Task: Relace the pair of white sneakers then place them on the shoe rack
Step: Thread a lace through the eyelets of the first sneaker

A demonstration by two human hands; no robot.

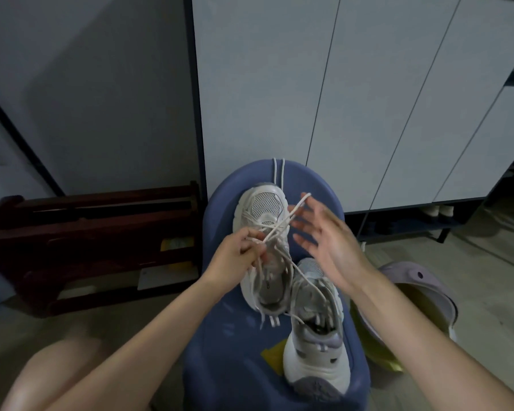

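The left hand [240,256] pinches the white cord shoelace [282,225] over the far white mesh sneaker [263,229] on the blue plastic stool [220,366] — the right hand [324,235] hovers open, fingers spread, holding nothing.

You see mesh-toed sneakers [263,232] with woven cloth laces [279,229], a smooth matt plastic stool [220,215], a dark glossy wooden rack [95,229].

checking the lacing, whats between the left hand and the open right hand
In the head view, a taut white lace runs from the left hand up past the right hand fingers, above the far sneaker.
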